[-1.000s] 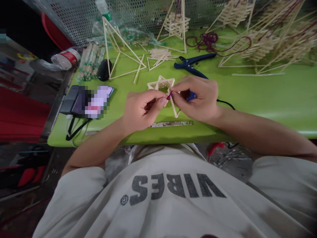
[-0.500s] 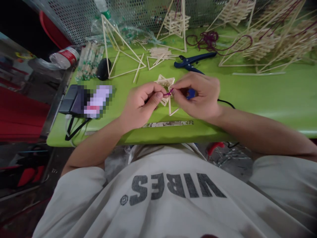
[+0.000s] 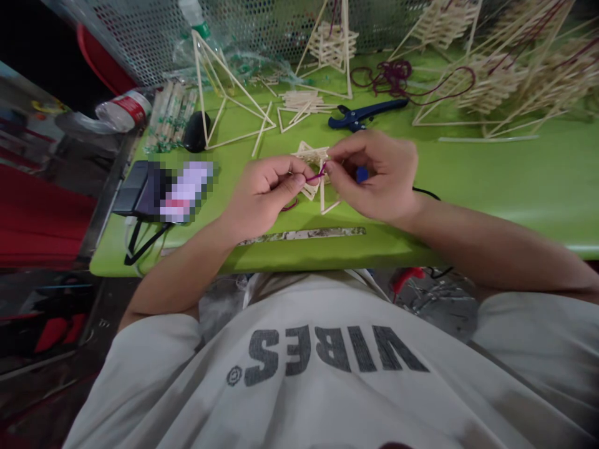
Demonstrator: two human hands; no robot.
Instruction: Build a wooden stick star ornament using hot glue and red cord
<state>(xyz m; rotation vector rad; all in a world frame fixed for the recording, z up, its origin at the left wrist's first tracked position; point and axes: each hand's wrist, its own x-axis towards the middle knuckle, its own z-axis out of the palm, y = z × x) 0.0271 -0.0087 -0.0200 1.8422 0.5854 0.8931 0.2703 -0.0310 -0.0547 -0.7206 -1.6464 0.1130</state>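
At far left on a green table [image 3: 505,187], a phone [image 3: 185,193] is seen lying flat, with a stick frame [image 3: 241,136] set farther back. At centre, a purple cord [image 3: 316,176] is pinched between the thumb and forefinger of the left hand [image 3: 262,193]. The cord is stretched between both hands, over part of a small stick star [image 3: 312,153]; whether the two touch cannot be told. On its other side, the cord is nipped by the thumb and forefinger of the right hand [image 3: 381,174], its remaining fingers curled. The work would seem best served by light, even tension and a close pinch, with the star left unpressed, as thin sticks could be shifted by a hard tug. Beyond the right hand, a blue cutter [image 3: 367,114] is laid, with stick stacks [image 3: 489,86] massed at far right.
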